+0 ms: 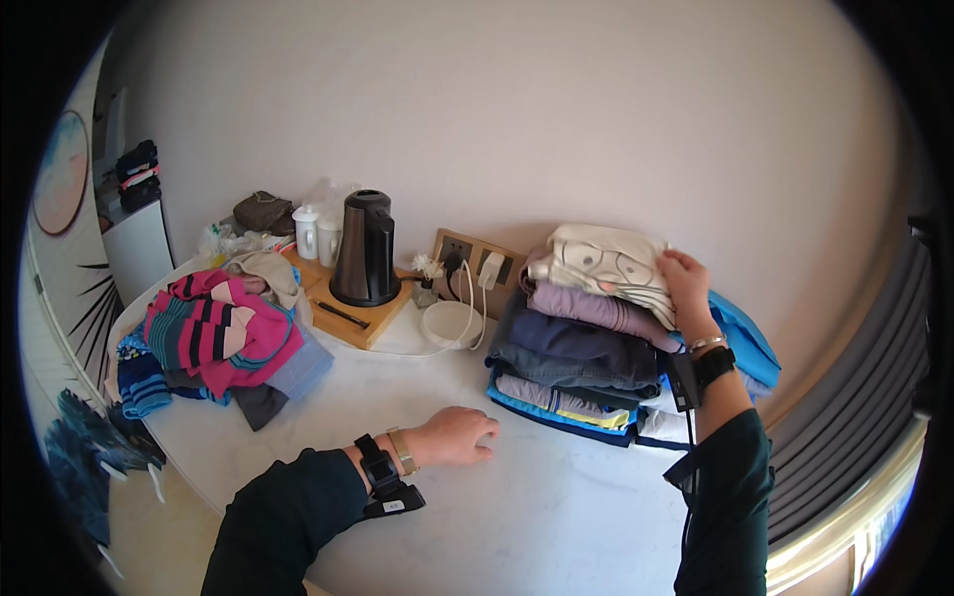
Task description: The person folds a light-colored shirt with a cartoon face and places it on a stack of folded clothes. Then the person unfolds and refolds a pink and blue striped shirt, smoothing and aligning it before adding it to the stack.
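Observation:
My right hand (684, 283) is at the right edge of a folded cream garment (611, 261) with a printed face, its fingers closed on the cloth. That garment lies on top of a tall stack of folded clothes (577, 335), over a mauve piece. My left hand (453, 436) rests over the white table (522, 514) in front of the stack, fingers loosely curled, with nothing visible in it. At the left lies a loose heap of clothes (216, 328), with a pink striped knit garment uppermost. A blue garment (745, 335) shows behind my right wrist.
A black electric kettle (365, 253) and a black pen (343, 314) are on a wooden board (380, 320). White lidded cups (306, 232) stand beside the kettle. Cables run from a wall socket (456, 249) around a white round dish (452, 325). A grey curtain (850, 387) hangs at the right.

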The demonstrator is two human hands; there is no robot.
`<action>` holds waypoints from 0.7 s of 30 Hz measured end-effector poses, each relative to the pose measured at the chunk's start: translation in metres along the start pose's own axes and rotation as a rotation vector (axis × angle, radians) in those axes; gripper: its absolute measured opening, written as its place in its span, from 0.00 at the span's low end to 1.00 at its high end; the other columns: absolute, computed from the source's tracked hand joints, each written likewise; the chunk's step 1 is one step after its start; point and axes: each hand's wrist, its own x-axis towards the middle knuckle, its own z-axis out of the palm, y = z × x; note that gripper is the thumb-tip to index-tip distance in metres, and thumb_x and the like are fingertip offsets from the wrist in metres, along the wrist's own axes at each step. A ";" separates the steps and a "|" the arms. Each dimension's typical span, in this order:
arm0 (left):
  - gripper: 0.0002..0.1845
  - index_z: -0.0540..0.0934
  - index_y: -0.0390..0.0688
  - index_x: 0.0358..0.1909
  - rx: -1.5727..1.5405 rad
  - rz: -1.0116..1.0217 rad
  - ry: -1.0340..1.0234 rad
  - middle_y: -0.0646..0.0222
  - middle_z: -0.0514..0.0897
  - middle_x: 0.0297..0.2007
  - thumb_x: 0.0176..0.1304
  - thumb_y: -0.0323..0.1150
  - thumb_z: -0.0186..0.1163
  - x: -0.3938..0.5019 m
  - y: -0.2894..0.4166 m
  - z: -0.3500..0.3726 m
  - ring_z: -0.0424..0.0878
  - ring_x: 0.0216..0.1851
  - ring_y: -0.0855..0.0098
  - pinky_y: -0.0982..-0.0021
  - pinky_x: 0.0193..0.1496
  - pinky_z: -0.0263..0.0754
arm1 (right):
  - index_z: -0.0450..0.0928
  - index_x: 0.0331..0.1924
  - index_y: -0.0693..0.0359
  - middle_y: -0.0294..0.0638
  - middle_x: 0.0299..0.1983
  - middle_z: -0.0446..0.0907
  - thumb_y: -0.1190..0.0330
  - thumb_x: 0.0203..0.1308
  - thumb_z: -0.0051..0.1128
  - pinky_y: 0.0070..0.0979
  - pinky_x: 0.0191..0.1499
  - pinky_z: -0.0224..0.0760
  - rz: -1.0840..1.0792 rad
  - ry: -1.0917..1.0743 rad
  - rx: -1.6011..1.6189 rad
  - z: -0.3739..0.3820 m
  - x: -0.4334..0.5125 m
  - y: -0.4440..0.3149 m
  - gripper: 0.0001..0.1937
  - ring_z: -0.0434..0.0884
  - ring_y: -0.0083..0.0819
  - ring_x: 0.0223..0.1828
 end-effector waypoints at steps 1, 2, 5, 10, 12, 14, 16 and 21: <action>0.19 0.84 0.44 0.49 0.007 -0.003 -0.003 0.62 0.88 0.39 0.63 0.45 0.72 0.000 -0.001 0.001 0.87 0.44 0.54 0.53 0.48 0.80 | 0.89 0.54 0.66 0.49 0.41 0.92 0.64 0.63 0.71 0.31 0.49 0.83 0.066 0.019 -0.232 -0.001 -0.002 0.005 0.19 0.89 0.32 0.40; 0.19 0.84 0.45 0.50 0.010 -0.001 -0.022 0.62 0.88 0.40 0.63 0.45 0.72 0.000 -0.001 0.002 0.87 0.45 0.54 0.52 0.49 0.80 | 0.90 0.51 0.64 0.57 0.42 0.91 0.59 0.62 0.68 0.38 0.54 0.83 -0.010 -0.022 -0.342 -0.001 -0.006 0.011 0.19 0.91 0.48 0.45; 0.20 0.83 0.44 0.51 0.018 0.026 -0.023 0.61 0.88 0.41 0.63 0.45 0.71 0.003 -0.004 0.005 0.87 0.46 0.53 0.51 0.50 0.80 | 0.89 0.51 0.64 0.62 0.46 0.89 0.58 0.66 0.63 0.43 0.59 0.81 -0.283 -0.007 -0.437 -0.004 -0.009 0.021 0.19 0.88 0.59 0.52; 0.21 0.83 0.45 0.50 0.137 -0.015 -0.110 0.58 0.88 0.44 0.61 0.46 0.72 0.006 0.009 -0.011 0.87 0.50 0.51 0.49 0.51 0.81 | 0.84 0.57 0.62 0.57 0.55 0.86 0.57 0.77 0.56 0.51 0.61 0.76 -0.468 -0.075 -0.807 0.002 -0.020 0.018 0.18 0.82 0.62 0.58; 0.21 0.84 0.45 0.48 0.191 -0.102 -0.141 0.58 0.88 0.44 0.60 0.47 0.73 0.003 0.011 -0.031 0.86 0.49 0.50 0.49 0.51 0.81 | 0.83 0.61 0.64 0.56 0.72 0.75 0.63 0.81 0.48 0.56 0.69 0.69 -0.509 -0.062 -1.065 0.006 -0.037 0.017 0.17 0.74 0.62 0.71; 0.21 0.84 0.44 0.46 0.217 -0.154 -0.018 0.57 0.87 0.42 0.59 0.48 0.73 -0.007 0.005 -0.058 0.86 0.49 0.49 0.49 0.51 0.82 | 0.80 0.66 0.62 0.57 0.74 0.72 0.64 0.79 0.51 0.53 0.74 0.63 -0.542 -0.014 -0.885 0.009 -0.064 0.018 0.19 0.69 0.61 0.75; 0.21 0.85 0.43 0.48 0.260 -0.168 0.188 0.56 0.86 0.43 0.58 0.44 0.75 -0.028 -0.010 -0.090 0.85 0.50 0.50 0.51 0.52 0.81 | 0.76 0.71 0.61 0.58 0.77 0.69 0.65 0.77 0.55 0.52 0.78 0.58 -0.545 0.005 -0.777 0.000 -0.096 0.015 0.22 0.65 0.60 0.79; 0.27 0.86 0.43 0.54 0.681 -0.544 0.355 0.60 0.83 0.53 0.51 0.40 0.79 -0.105 -0.044 -0.150 0.77 0.60 0.54 0.52 0.61 0.74 | 0.73 0.72 0.62 0.54 0.80 0.64 0.74 0.62 0.69 0.52 0.81 0.51 -0.606 -0.084 -0.606 -0.027 -0.182 -0.008 0.33 0.57 0.58 0.84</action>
